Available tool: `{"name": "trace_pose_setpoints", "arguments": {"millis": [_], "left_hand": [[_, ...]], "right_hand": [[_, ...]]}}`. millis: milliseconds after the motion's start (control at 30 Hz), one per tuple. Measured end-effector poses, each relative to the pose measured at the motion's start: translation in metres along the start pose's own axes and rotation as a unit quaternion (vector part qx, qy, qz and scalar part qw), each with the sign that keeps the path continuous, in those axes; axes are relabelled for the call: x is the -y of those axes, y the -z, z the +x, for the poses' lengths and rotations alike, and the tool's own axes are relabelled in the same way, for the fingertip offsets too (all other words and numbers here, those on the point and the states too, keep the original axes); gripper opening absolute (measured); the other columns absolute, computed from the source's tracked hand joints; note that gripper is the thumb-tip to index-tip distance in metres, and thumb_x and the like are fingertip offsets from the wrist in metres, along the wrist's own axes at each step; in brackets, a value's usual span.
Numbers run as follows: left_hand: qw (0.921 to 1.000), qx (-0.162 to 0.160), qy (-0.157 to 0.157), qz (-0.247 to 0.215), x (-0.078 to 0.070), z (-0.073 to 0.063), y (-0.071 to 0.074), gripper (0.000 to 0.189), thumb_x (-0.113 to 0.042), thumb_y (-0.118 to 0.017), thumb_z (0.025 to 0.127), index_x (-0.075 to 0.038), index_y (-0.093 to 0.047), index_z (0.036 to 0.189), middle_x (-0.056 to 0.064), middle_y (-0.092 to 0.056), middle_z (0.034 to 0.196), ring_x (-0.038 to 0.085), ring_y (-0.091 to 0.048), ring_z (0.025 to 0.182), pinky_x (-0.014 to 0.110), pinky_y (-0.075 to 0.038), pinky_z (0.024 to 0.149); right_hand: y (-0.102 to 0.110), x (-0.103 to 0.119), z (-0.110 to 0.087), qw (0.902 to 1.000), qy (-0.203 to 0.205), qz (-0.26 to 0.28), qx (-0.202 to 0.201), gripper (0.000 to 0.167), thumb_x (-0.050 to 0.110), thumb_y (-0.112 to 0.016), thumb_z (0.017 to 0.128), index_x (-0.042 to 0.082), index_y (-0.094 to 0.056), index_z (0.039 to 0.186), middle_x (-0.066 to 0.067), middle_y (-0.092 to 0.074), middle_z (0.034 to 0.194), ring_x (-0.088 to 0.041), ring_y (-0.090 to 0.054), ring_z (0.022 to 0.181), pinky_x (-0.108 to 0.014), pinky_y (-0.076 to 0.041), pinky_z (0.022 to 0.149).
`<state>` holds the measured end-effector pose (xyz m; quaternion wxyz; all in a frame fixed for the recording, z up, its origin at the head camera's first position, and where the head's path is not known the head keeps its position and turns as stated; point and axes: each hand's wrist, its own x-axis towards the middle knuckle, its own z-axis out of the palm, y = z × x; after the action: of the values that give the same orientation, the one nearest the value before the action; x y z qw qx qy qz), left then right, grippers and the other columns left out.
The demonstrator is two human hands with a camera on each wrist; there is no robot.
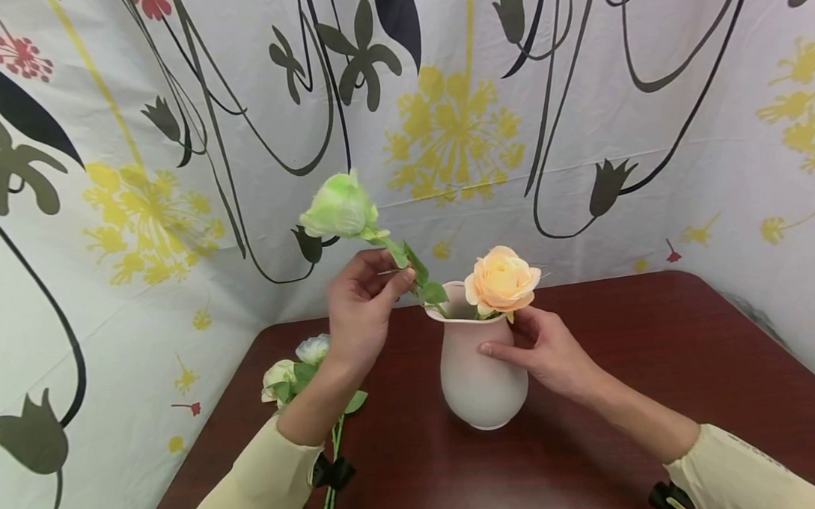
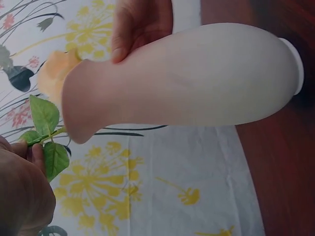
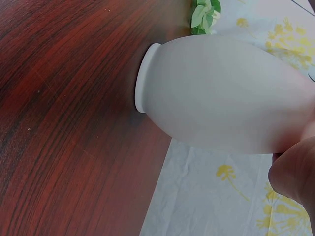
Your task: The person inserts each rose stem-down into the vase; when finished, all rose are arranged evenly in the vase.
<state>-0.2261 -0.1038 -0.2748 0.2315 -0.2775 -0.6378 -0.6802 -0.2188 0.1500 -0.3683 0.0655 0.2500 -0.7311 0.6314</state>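
My left hand pinches the leafy stem of a pale green artificial rose, its bloom tilted up to the left. The stem's lower end reaches the mouth of a white vase, which stands upright on the table. In the left wrist view, green leaves spread beside the pinching fingers. A peach rose sits in the vase, its bloom over the right side of the rim. Around the vase's upper right side, my right hand holds it, thumb across the front. The stem ends inside the vase are hidden.
Several more flowers, white and pale blue, lie at the table's left, partly behind my left forearm. The dark red-brown table meets a flower-patterned cloth at the back and left.
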Motion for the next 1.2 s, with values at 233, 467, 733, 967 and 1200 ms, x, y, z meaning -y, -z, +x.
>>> {"name": "trace_pose_setpoints", "arguments": {"millis": [233, 467, 733, 967, 1200], "left_hand": [[0.9995, 0.021, -0.003, 0.022, 0.009, -0.006, -0.007, 0.019, 0.01, -0.076, 0.093, 0.006, -0.069, 0.11, 0.016, -0.073, 0.101, 0.022, -0.077, 0.088, 0.042, -0.064, 0.083], [0.9977, 0.029, -0.003, 0.062, 0.011, -0.011, -0.011, 0.018, 0.005, -0.078, 0.093, 0.002, -0.071, 0.11, 0.013, -0.075, 0.102, 0.025, -0.077, 0.093, 0.032, -0.062, 0.081], [0.9961, 0.05, -0.003, 0.073, 0.013, -0.017, -0.014, 0.012, 0.003, -0.077, 0.095, -0.001, -0.072, 0.105, 0.01, -0.075, 0.105, 0.024, -0.079, 0.095, 0.032, -0.063, 0.079], [0.9935, 0.052, -0.015, 0.1, 0.015, -0.021, -0.016, 0.011, 0.001, -0.077, 0.096, 0.001, -0.073, 0.106, 0.01, -0.077, 0.104, 0.022, -0.078, 0.095, 0.033, -0.063, 0.078], [0.9869, 0.058, -0.06, 0.138, 0.017, -0.024, -0.015, 0.01, -0.003, -0.078, 0.097, 0.001, -0.076, 0.105, 0.009, -0.079, 0.099, 0.019, -0.078, 0.09, 0.034, -0.064, 0.077]], "right_hand": [[0.0, 0.0, 0.0, 1.0, 0.001, -0.002, -0.001, 0.062, 0.008, -0.086, 0.091, 0.003, -0.058, 0.146, -0.015, -0.066, 0.137, -0.024, -0.072, 0.114, -0.033, -0.061, 0.091], [0.0, 0.0, 0.0, 1.0, -0.001, -0.006, 0.002, 0.062, 0.009, -0.085, 0.092, 0.003, -0.057, 0.147, -0.015, -0.066, 0.137, -0.024, -0.071, 0.115, -0.033, -0.061, 0.091], [0.0, 0.0, 0.0, 1.0, -0.006, -0.005, 0.004, 0.064, 0.011, -0.085, 0.093, 0.004, -0.055, 0.149, -0.014, -0.065, 0.14, -0.025, -0.07, 0.117, -0.033, -0.06, 0.092], [0.001, 0.0, 0.0, 0.9999, -0.009, -0.011, 0.006, 0.065, 0.013, -0.085, 0.093, 0.006, -0.055, 0.15, -0.013, -0.064, 0.141, -0.025, -0.07, 0.118, -0.033, -0.06, 0.092], [0.001, 0.0, 0.0, 0.9999, -0.007, -0.013, 0.007, 0.065, 0.013, -0.085, 0.093, 0.007, -0.055, 0.15, -0.012, -0.064, 0.142, -0.025, -0.069, 0.12, -0.033, -0.06, 0.093]]}}
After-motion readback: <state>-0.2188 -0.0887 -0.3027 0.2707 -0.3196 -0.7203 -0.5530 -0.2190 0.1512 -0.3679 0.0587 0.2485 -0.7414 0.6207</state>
